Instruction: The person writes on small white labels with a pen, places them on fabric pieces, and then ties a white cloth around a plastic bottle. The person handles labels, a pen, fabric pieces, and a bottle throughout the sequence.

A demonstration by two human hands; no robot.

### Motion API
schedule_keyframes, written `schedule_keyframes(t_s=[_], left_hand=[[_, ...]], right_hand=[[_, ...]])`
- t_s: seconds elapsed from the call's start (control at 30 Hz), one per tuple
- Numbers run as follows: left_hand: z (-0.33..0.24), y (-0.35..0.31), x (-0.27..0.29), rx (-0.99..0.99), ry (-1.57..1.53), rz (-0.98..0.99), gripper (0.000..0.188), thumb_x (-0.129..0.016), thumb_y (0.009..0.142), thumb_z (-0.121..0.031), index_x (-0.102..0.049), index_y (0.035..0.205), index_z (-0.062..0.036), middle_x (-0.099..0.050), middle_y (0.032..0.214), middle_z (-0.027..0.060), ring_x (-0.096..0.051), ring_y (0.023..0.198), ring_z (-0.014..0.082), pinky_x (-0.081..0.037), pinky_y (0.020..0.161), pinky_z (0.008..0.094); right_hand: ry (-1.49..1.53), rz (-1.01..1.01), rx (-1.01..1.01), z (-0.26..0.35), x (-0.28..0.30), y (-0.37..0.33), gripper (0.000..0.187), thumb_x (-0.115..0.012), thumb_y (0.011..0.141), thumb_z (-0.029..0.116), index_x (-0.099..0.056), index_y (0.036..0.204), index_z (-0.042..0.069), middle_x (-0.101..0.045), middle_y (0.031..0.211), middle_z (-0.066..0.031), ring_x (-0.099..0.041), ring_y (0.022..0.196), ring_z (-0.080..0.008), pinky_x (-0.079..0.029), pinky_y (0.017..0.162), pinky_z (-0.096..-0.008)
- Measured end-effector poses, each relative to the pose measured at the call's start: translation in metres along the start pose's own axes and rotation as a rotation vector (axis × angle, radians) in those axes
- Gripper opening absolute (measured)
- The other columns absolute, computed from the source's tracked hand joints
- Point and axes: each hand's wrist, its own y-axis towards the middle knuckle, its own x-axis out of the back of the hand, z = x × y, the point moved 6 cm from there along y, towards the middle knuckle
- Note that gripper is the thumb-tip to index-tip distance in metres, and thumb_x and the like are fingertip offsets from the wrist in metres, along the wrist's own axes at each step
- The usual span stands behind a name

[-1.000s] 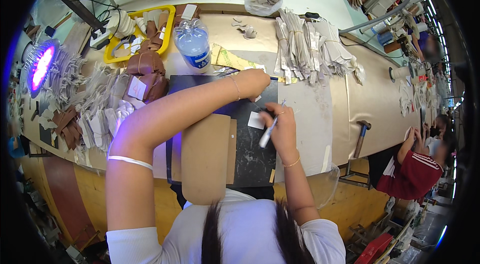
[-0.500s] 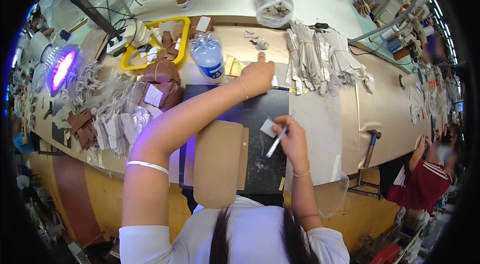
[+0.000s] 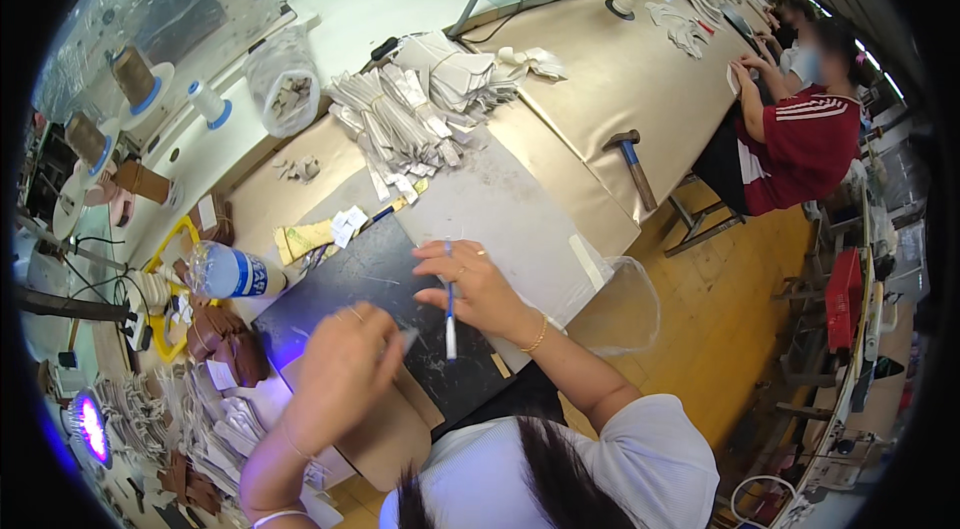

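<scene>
Over the black cutting board (image 3: 350, 279) my right hand (image 3: 480, 294) has a slim white-and-blue pen (image 3: 450, 329) tucked between its fingers, thumb spread apart. My left hand (image 3: 345, 369) is smeared by motion above a brown cardboard piece (image 3: 375, 439). Its fingers are pinched, and a small pale slip (image 3: 408, 340) shows at their tips. Beyond the board, small white paper slips (image 3: 348, 226) lie on a yellow packet (image 3: 303, 242).
Tied bundles of grey strips (image 3: 400, 119) lie beyond the board. A clear bottle with a blue label (image 3: 235, 271) stands at left, near brown bundles (image 3: 228, 344) and a yellow basket (image 3: 160, 329). A hammer (image 3: 632, 169) lies at right, before a person in red (image 3: 810, 144).
The view has swung to the right. My left hand has drawn back from the far slips towards my body. The white square no longer shows in my right hand; the pen stays there.
</scene>
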Motion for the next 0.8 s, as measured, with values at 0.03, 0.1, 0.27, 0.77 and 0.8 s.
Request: schedule_keyframes(t_s=[0.03, 0.1, 0.27, 0.77, 0.8], left_hand=[[-0.009, -0.001, -0.007, -0.033, 0.018, 0.049, 0.012, -0.067, 0.084, -0.014, -0.059, 0.086, -0.0048, -0.058, 0.082, 0.0134, -0.059, 0.077, 0.0346, -0.046, 0.07, 0.0436], [-0.02, -0.004, -0.021, -0.112, 0.021, 0.158, 0.012, -0.065, 0.085, -0.014, -0.058, 0.086, -0.0053, -0.058, 0.081, 0.0134, -0.059, 0.078, 0.0355, -0.046, 0.071, 0.0451], [0.015, -0.018, -0.074, -0.07, 0.063, 0.362, 0.011, -0.061, 0.087, -0.016, -0.058, 0.086, -0.0047, -0.061, 0.085, 0.0152, -0.061, 0.082, 0.0362, -0.048, 0.075, 0.045], [0.023, -0.006, -0.068, -0.011, -0.112, 0.346, 0.012, -0.06, 0.089, -0.014, -0.057, 0.089, -0.0029, -0.062, 0.089, 0.0172, -0.061, 0.088, 0.0373, -0.049, 0.078, 0.0458], [0.022, -0.005, -0.067, -0.024, -0.111, 0.339, 0.012, -0.06, 0.089, -0.014, -0.057, 0.089, -0.003, -0.062, 0.089, 0.0172, -0.061, 0.087, 0.0373, -0.049, 0.078, 0.0458]], right_hand=[[-0.091, -0.046, 0.035, -0.008, 0.007, -0.005, 0.03, -0.076, 0.082, 0.024, -0.066, 0.107, 0.01, -0.066, 0.122, -0.0072, -0.06, 0.115, -0.0293, -0.042, 0.099, -0.0397], [-0.253, -0.023, -0.056, -0.027, 0.017, -0.017, 0.028, -0.073, 0.084, 0.026, -0.065, 0.108, 0.013, -0.059, 0.132, -0.0098, -0.05, 0.13, -0.0295, -0.036, 0.105, -0.0494], [-0.581, 0.037, -0.214, -0.092, 0.016, -0.037, 0.031, -0.067, 0.088, 0.034, -0.063, 0.115, 0.018, -0.048, 0.146, -0.0093, -0.037, 0.141, -0.0313, -0.026, 0.111, -0.0598], [-0.584, -0.018, -0.245, -0.095, 0.017, -0.038, 0.026, -0.064, 0.091, 0.034, -0.064, 0.111, 0.018, -0.05, 0.145, -0.0062, -0.037, 0.141, -0.0265, -0.024, 0.114, -0.0587], [-0.585, -0.015, -0.249, -0.095, 0.017, -0.038, 0.026, -0.064, 0.091, 0.034, -0.064, 0.111, 0.018, -0.05, 0.145, -0.0061, -0.037, 0.141, -0.0264, -0.024, 0.114, -0.0587]])
